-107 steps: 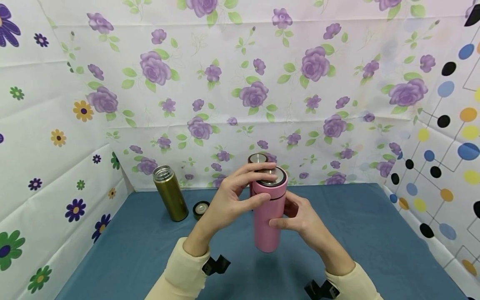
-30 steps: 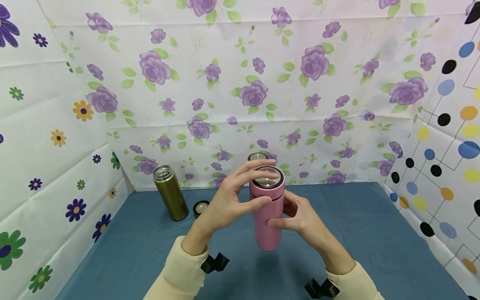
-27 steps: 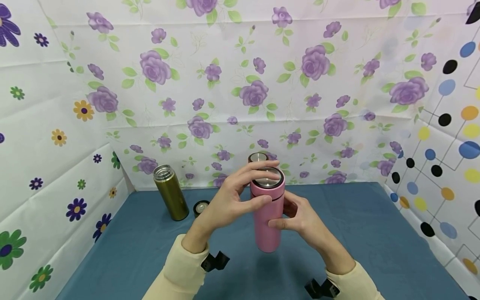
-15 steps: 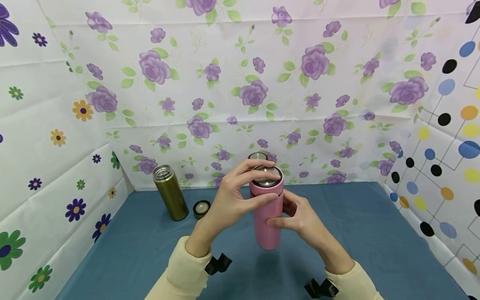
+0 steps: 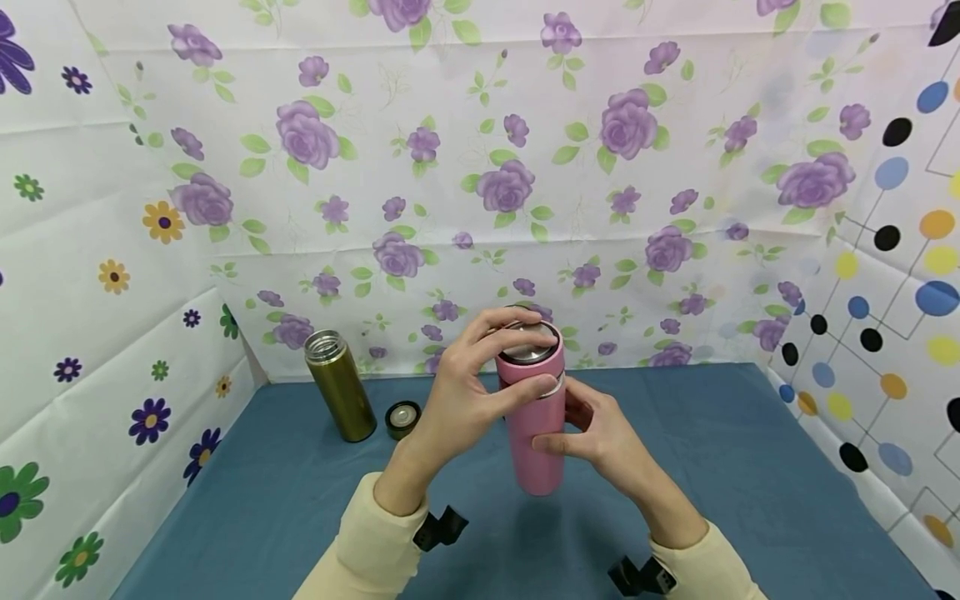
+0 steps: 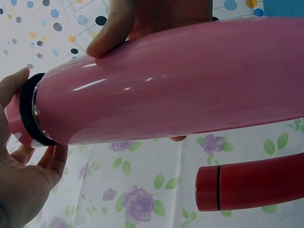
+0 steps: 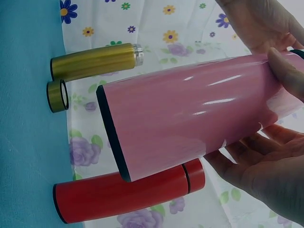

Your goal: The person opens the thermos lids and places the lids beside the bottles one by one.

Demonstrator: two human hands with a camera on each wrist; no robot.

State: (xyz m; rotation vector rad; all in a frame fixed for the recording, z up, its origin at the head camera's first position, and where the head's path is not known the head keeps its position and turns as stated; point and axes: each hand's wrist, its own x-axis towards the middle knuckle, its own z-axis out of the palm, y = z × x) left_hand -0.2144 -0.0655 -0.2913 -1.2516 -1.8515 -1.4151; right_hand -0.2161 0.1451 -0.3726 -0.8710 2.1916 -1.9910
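Note:
A pink bottle (image 5: 537, 442) is held up, nearly upright, over the blue cloth. My left hand (image 5: 468, 387) grips its cap (image 5: 525, 372), thumb on the near side and fingers over the steel top. Between cap and body a thin silvery ring shows at the right. My right hand (image 5: 600, 425) holds the body from the right, its thumb across the front. In the left wrist view, the left hand (image 6: 23, 180) pinches the cap and a dark band stands beside the pink body (image 6: 180, 85). In the right wrist view, the right hand (image 7: 266, 166) supports the bottle (image 7: 180, 109) near its middle.
An uncapped olive-gold bottle (image 5: 343, 396) stands at the back left, its cap (image 5: 402, 417) on the cloth (image 5: 247, 500) beside it. A red bottle (image 7: 123, 192) stands behind the pink one, mostly hidden in the head view. Patterned curtains (image 5: 420, 83) enclose the back and sides.
The cap has tilted and lifted slightly at its right side, opening a narrow gap that shows a silvery ring. My left hand has turned with it and its thumb has moved rightward.

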